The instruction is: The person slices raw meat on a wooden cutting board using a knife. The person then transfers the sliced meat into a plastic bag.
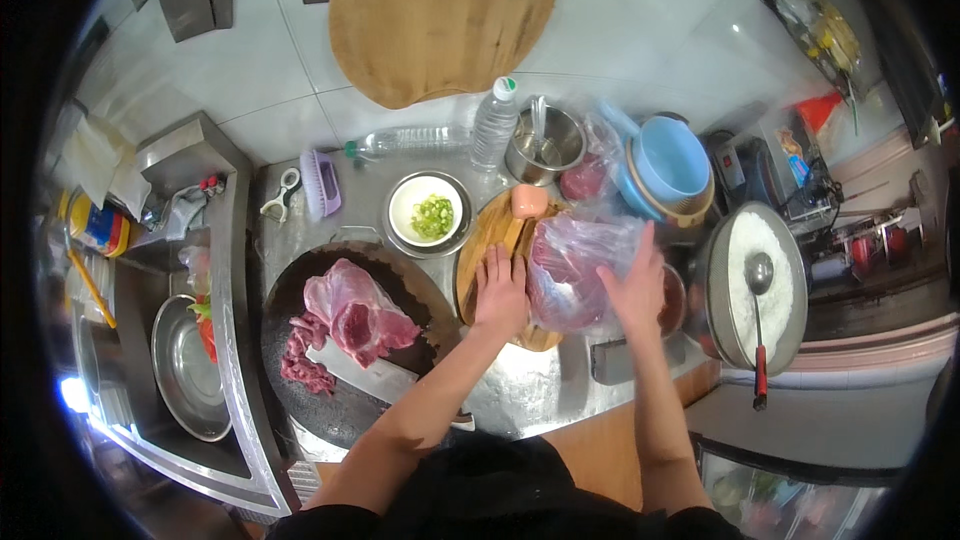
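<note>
A large piece of raw meat in a clear plastic bag (564, 277) lies over the right side of an oval wooden board (474, 270). My left hand (502, 291) rests flat on the board beside the bag, its fingers extended. On the bag's other side, my right hand (637, 285) lies against the plastic with the thumb spread from the fingers. To the left, a dark round chopping block (300, 405) carries an unwrapped chunk of raw meat (356, 307) and a small heap of meat scraps (307, 352). A cleaver (367, 373) lies there too, partly hidden by my left forearm.
A white bowl of chopped green onion (431, 217) sits behind the boards. Plastic bottles (495, 127), a steel pot (544, 146) and blue plastic containers (670, 157) line the back. At right, a basin of white food (776, 300) holds a ladle. A sink (238, 345) borders the left.
</note>
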A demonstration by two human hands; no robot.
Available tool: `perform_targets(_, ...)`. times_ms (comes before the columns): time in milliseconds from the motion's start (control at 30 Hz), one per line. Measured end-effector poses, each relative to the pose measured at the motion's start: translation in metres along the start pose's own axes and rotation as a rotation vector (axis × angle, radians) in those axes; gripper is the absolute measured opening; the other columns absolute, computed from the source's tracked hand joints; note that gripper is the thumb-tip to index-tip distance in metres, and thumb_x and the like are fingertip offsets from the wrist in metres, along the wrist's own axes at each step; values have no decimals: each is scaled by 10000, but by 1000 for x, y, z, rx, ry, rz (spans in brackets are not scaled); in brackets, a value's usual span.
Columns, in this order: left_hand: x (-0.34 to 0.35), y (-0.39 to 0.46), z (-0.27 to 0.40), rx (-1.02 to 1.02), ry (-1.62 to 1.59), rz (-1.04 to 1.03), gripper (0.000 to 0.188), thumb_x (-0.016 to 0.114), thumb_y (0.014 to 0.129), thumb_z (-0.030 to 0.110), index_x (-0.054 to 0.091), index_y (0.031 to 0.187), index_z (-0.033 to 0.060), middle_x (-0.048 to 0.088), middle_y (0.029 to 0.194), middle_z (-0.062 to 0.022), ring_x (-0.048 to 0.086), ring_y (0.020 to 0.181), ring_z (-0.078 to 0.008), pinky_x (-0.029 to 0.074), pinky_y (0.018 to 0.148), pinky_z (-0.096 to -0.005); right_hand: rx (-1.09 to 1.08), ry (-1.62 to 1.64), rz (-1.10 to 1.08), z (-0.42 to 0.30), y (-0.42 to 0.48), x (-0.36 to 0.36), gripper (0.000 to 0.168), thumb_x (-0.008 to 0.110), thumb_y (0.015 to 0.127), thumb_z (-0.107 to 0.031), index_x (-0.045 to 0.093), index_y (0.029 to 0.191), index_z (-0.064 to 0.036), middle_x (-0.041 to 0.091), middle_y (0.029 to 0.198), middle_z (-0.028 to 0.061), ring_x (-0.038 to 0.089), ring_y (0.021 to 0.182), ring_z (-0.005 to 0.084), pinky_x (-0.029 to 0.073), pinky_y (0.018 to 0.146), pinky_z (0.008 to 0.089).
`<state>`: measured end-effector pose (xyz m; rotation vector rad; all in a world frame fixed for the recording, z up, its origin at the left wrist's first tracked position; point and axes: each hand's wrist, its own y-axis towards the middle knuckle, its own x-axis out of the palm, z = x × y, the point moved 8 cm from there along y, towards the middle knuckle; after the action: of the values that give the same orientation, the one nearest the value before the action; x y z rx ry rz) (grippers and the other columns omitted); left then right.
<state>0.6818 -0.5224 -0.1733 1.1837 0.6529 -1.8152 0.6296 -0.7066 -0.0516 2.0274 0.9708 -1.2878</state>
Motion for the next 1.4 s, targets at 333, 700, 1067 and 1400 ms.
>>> perform_targets(333,2,4,-2,1,116,-128,646,578,845,322,389,1383,18,249,1463,-249,199,1385,-400,215,1109,-525,-147,753,-189,-18,56,-11,175,628,852,-115,636,967,16,651,774,68,559,686,100,465,641,282)
perform_targets(700,-2,-20,3,-89,82,3,622,612,825,309,435,1352,31,302,1435,-245,244,1372,-385,255,1097,-506,-133,980,-298,-48,118,-53,113,615,888,-98,649,917,6,621,758,3,523,659,72,427,589,241)
perform_targets(1067,0,-29,59,232,143,141,491,545,778,92,490,1264,56,375,1388,-162,310,1337,-347,273,1093,-487,-164,1015,-226,-29,133,-61,104,611,890,-94,654,894,1,596,747,-40,472,640,24,378,558,197)
perform_targets(1400,-30,89,4,-12,24,166,472,659,702,110,492,1143,85,469,1031,-143,491,987,-350,464,854,-435,-302,885,-274,-33,125,-39,125,634,876,-110,659,931,0,601,759,-26,493,694,48,411,623,218)
